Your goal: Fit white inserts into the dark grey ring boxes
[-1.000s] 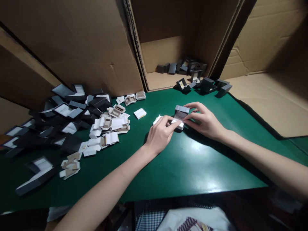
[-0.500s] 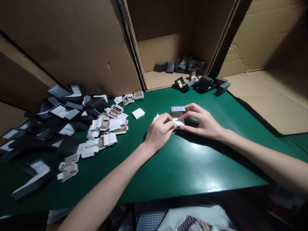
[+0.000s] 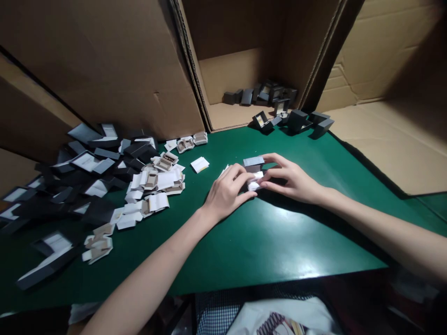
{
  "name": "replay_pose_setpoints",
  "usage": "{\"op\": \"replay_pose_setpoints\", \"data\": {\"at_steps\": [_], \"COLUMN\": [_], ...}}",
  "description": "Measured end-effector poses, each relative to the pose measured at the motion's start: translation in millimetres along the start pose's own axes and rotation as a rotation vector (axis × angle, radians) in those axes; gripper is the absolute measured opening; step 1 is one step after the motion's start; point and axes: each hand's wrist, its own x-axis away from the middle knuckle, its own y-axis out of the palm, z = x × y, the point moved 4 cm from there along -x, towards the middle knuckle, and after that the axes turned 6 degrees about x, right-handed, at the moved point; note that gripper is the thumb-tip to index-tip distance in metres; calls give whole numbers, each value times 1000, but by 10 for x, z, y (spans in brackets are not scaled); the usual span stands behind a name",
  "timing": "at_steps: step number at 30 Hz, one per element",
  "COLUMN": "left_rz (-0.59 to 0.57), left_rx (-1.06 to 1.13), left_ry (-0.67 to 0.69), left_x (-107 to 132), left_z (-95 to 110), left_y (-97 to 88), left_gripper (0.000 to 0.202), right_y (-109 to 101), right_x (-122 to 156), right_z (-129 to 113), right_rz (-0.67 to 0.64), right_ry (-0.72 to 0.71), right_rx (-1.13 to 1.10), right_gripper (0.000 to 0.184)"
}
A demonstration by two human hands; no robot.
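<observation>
A small grey hinged box [image 3: 253, 163] with its lid up stands on the green table [image 3: 265, 242], and both my hands meet at it. My left hand [image 3: 225, 193] pinches a white insert [image 3: 254, 181] at the box's front with curled fingers. From the right side my right hand [image 3: 291, 179] grips the box, thumb and fingers pressed to the box and the insert. The lower part of the box is hidden behind my fingers.
A heap of flat dark box blanks [image 3: 70, 186] and white and tan inserts [image 3: 157, 184] covers the table's left. Several assembled grey boxes [image 3: 279, 109] lie in and before an open cardboard carton [image 3: 240, 79] at the back. Cardboard walls stand left and right.
My hands and the box have shifted slightly left and nearer. My left fingers have pushed the white insert further into the box's front.
</observation>
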Motion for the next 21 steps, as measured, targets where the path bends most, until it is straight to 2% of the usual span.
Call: {"op": "replay_pose_setpoints", "data": {"at_steps": [4,12,17,21], "left_rz": [1,-9,71,76], "left_rx": [-43,-28,-46,-7], "left_ry": [-75,-105,-179,-211], "left_x": [3,-10,11,24], "left_z": [-30,-20,-38,-37], "left_y": [6,36,17,39], "left_gripper": [42,36,38,29], "right_y": [12,121,125,109], "right_x": [2,29,28,26], "right_z": [-1,22,35,40], "right_rz": [29,9,3,21], "right_ry": [38,65,113,125], "right_rx": [-7,61,30,30], "right_gripper": [18,22,19,18]}}
